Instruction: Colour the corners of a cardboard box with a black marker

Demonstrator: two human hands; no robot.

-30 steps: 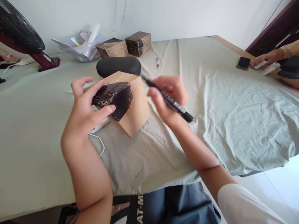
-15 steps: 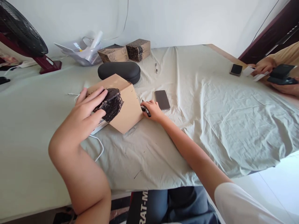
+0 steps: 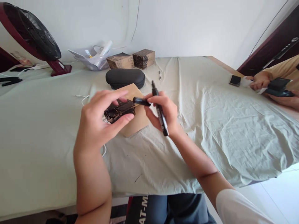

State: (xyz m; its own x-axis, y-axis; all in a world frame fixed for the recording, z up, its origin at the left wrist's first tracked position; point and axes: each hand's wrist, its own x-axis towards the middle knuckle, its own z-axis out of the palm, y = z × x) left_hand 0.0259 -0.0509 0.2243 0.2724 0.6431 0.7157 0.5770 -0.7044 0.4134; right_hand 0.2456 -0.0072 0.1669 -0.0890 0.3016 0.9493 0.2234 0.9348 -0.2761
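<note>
Above the cloth-covered worktop (image 3: 163,174), one grip keeps marker (image 3: 162,122) and cap (image 3: 140,101)

Below the front edge, white letters (image 3: 143,209) reading "AT-M" stand on a dark surface; pale print on the marker's barrel is too small to read.

The right grip (image 3: 167,110) is closed around the marker, its bare tip pointing up and away, while its fingertips pinch one end of the cap. The left grip (image 3: 100,115) has thumb and fingers well parted, just beside the cap's other end; whether it touches the cardboard box (image 3: 137,123) behind it I cannot tell. That hand and the cap partly hide the box and its black patch (image 3: 120,109).

Just past the box lies a black case (image 3: 125,76), with a small pen (image 3: 159,75) to its right. Farther back, two patterned boxes (image 3: 144,58) sit near a plastic basket (image 3: 98,63) and a fan (image 3: 35,31). Off right, another person's hand (image 3: 260,81) rests near a phone (image 3: 234,80).
</note>
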